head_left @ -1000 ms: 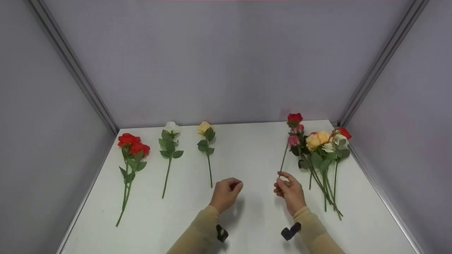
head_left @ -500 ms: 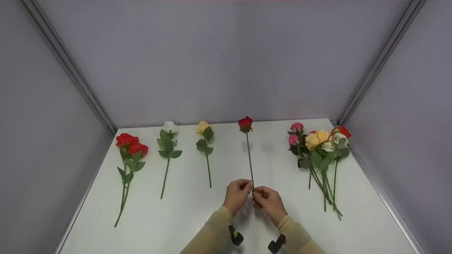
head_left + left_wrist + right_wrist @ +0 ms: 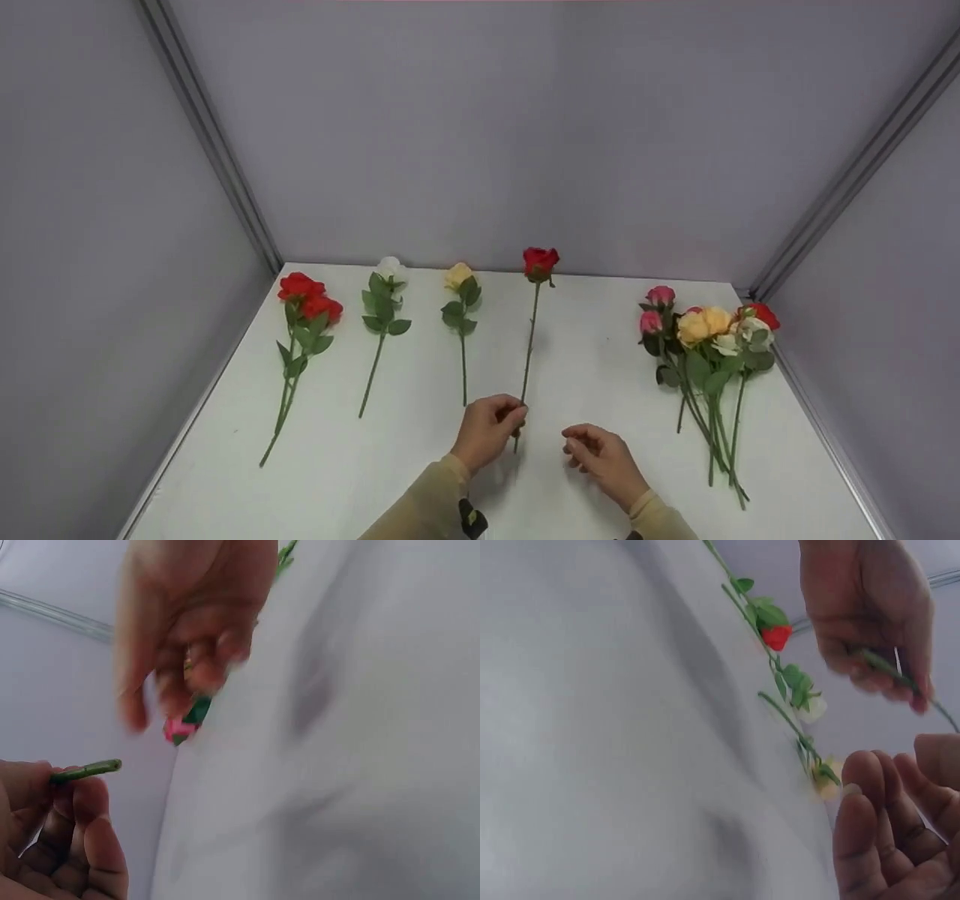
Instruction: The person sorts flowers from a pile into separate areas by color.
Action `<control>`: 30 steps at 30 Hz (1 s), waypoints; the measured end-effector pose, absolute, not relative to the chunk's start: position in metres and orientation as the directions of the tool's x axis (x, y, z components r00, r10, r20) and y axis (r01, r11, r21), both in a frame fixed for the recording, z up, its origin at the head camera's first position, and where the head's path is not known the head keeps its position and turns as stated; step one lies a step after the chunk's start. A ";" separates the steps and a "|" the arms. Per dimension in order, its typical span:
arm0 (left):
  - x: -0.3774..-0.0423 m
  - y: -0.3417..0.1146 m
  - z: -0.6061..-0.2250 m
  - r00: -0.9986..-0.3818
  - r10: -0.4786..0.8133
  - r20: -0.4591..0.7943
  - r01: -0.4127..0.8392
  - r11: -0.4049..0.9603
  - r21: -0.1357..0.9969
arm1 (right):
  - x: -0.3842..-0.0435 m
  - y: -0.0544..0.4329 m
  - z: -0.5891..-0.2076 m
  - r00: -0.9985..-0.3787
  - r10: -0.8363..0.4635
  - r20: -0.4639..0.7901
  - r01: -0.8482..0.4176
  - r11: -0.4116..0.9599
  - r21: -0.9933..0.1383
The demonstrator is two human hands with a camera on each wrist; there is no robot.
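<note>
My left hand [image 3: 489,431] pinches the lower stem of a dark red rose [image 3: 540,262] between thumb and fingers. The stem is bare and slants slightly, its lower end poking out below the hand. In the left wrist view that cut green end [image 3: 97,769] juts past the fingertips. To the right, my right hand [image 3: 606,461] holds nothing, its fingers loosely bent and apart from the stem. In the right wrist view its fingers [image 3: 859,840] are parted below the left hand. A yellow rose [image 3: 459,277] lies just left of the red one.
On the white table [image 3: 405,472], a white rose [image 3: 390,270] and a pair of bright red flowers [image 3: 311,300] lie toward the left. A pile of mixed flowers [image 3: 709,352], with pink, yellow, white and red heads, lies at the right. Grey walls [image 3: 450,135] enclose the table.
The dark red rose came from beside the right pile to the middle in my right hand. My left hand took its stem; my right hand let go and drew back to the right.
</note>
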State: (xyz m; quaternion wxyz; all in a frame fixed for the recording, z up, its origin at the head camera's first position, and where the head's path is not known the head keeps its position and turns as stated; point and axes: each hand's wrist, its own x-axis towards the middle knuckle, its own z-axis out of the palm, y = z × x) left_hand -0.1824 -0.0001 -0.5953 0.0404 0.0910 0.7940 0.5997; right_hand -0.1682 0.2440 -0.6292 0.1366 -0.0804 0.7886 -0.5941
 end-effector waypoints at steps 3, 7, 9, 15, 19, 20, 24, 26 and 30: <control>-0.178 -0.030 -0.588 -0.973 0.213 0.085 0.141 0.264 0.954 | -0.169 0.276 -0.632 -0.974 -0.186 -0.129 0.049 0.383 -0.923; -0.174 -0.075 -0.579 -0.968 0.204 0.147 0.207 0.315 0.926 | -0.174 0.315 -0.630 -0.995 -0.024 -0.092 0.069 0.494 -0.867; -0.173 -0.095 -0.575 -0.969 0.179 0.169 0.225 0.369 0.902 | -0.176 0.332 -0.625 -0.998 0.027 -0.062 0.066 0.546 -0.835; -0.172 -0.141 -0.566 -0.974 0.042 0.221 0.210 0.526 0.824 | -0.180 0.369 -0.613 -0.991 0.122 0.046 0.056 0.712 -0.700; -0.174 -0.164 -0.562 -0.964 -0.043 0.261 0.189 0.582 0.791 | -0.182 0.378 -0.608 -0.986 0.147 0.078 0.063 0.762 -0.644; -0.175 -0.170 -0.561 -0.961 -0.058 0.272 0.185 0.598 0.780 | -0.183 0.379 -0.608 -0.986 0.146 0.079 0.063 0.769 -0.636; -0.176 -0.193 -0.563 -0.942 -0.097 0.320 0.173 0.679 0.714 | -0.186 0.384 -0.610 -0.986 0.146 0.080 0.067 0.788 -0.612; -0.175 -0.204 -0.565 -0.936 -0.104 0.335 0.159 0.725 0.670 | -0.187 0.386 -0.611 -0.984 0.155 0.086 0.073 0.796 -0.601; -0.174 -0.227 -0.568 -0.931 -0.142 0.336 0.096 0.792 0.602 | -0.188 0.388 -0.614 -0.983 0.158 0.094 0.073 0.804 -0.590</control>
